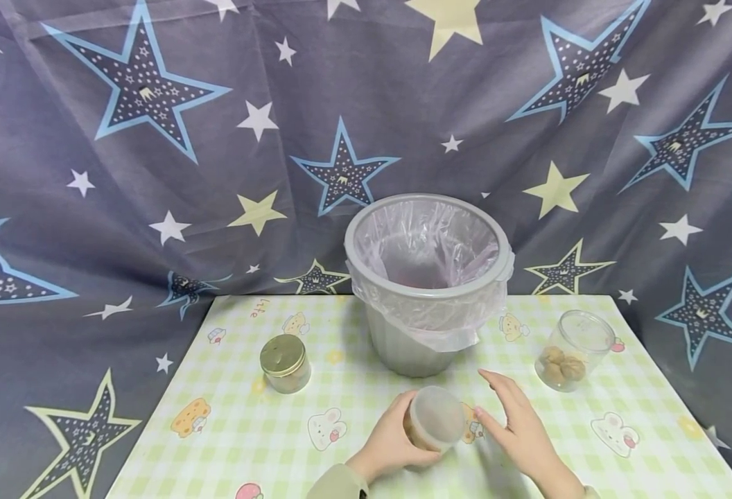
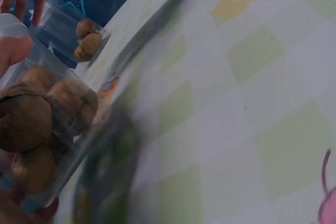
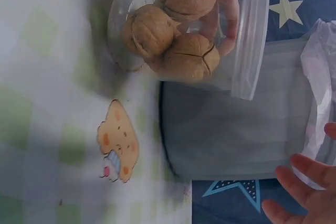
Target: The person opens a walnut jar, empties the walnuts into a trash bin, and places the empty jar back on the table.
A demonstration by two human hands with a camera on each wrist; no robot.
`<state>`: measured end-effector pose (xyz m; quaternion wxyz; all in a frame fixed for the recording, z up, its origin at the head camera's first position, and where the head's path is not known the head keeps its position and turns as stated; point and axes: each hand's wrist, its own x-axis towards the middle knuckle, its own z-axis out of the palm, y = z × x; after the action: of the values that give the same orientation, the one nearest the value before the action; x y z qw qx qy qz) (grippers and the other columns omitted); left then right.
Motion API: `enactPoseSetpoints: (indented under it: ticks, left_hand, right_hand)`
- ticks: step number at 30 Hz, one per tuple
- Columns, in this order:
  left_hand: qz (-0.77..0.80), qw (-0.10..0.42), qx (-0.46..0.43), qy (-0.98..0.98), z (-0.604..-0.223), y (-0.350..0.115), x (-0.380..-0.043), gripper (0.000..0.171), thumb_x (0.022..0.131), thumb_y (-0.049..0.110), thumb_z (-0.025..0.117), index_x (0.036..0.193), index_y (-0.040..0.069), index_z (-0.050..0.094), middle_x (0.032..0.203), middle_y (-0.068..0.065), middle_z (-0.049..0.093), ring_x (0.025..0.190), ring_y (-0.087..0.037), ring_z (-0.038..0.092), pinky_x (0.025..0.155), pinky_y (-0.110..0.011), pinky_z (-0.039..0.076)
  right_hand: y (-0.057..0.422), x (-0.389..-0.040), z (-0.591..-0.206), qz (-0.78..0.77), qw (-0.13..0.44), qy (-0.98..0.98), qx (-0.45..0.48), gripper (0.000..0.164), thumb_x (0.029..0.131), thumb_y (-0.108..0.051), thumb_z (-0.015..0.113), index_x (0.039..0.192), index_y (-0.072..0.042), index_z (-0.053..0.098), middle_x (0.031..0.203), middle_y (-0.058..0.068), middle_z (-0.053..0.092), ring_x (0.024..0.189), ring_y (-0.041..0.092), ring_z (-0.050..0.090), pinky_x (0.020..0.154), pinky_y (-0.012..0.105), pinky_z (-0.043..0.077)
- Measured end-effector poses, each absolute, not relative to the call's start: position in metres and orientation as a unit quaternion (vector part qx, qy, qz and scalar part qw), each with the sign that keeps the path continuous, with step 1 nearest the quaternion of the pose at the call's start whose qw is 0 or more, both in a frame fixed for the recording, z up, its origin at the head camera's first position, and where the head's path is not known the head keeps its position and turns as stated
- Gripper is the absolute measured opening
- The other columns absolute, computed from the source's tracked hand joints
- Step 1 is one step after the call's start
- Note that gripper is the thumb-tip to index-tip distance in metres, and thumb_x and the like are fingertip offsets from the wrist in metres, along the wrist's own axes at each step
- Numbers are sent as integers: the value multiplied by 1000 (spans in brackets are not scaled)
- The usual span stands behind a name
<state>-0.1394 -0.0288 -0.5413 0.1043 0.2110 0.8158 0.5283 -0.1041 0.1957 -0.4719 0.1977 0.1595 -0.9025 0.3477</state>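
Observation:
My left hand (image 1: 394, 436) grips a clear plastic jar (image 1: 439, 417) with a frosted white lid, its fingers wrapped around the side. Several walnuts (image 3: 152, 30) show through the jar wall in the right wrist view. To the right of the jar, my right hand (image 1: 518, 430) is held with spread fingers and nothing in its grasp; in the right wrist view its fingertips (image 3: 310, 174) appear at the lower right. Farther right stands an uncovered clear jar (image 1: 584, 339) with a few walnuts (image 1: 562, 367) at its bottom.
A grey bin (image 1: 397, 339) lined with a thin plastic bag (image 1: 441, 322) stands at the back of the table. On the left is a small jar with a gold lid (image 1: 283, 355). A checked cloth (image 1: 216, 457) covers the table, and a starry curtain (image 1: 229, 159) hangs behind.

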Motion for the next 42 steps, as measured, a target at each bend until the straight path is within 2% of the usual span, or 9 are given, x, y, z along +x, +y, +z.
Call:
enactPoseSetpoints:
  ticks: [5,10,14,19,26,38,42]
  left_hand:
    - [473,68,216,852,-529,-38,-140,91,61,34,88,137,23,40,128,6,50,118,-20,52,97,-53,45]
    - [412,19,222,883,-515,-46,-138,89,59,36,88,134,22,43,126,4,53,114,-20,54,89,-51,51]
    - [369,-15,226,901,-505,-51,-136,89,58,37,88,133,20,45,125,3,54,113,-19,54,88,-46,52]
    - [326,-43,240,913,-497,-57,-133,89,59,40,87,133,12,46,127,-2,56,115,-24,55,90,-49,51]
    - [284,-70,245,924,-492,-63,-131,89,59,44,85,132,9,47,125,-5,57,111,-26,57,85,-50,53]
    - [227,-101,256,934,-484,-68,-124,91,56,46,86,130,8,48,122,-7,57,110,-26,57,84,-49,54]
    - [203,-113,262,937,-482,-69,-122,92,55,49,85,130,9,49,121,-6,57,111,-26,56,84,-48,54]
  right_hand:
    - [192,-104,-465,346,170,-908,163,57,85,-16,68,136,-4,45,132,18,49,114,38,51,84,63,47]
    - [185,-104,-459,343,152,-910,175,60,84,-20,70,136,-3,45,133,20,47,117,44,50,82,66,47]
    - [180,-104,-456,336,149,-909,195,63,81,-22,72,135,-2,45,133,22,46,114,46,51,79,65,49]
    - [174,-105,-453,331,147,-907,214,68,79,-26,75,138,-9,45,135,19,45,115,44,52,79,62,51]
    - [164,-107,-453,329,144,-902,241,73,76,-29,77,139,-14,44,135,18,44,112,41,54,76,56,54]
    - [149,-108,-459,326,129,-896,271,78,74,-33,77,139,-10,42,134,26,43,109,44,53,70,60,54]
    - [147,-108,-463,318,133,-895,284,79,76,-40,75,140,-10,40,135,27,42,109,42,53,70,57,55]
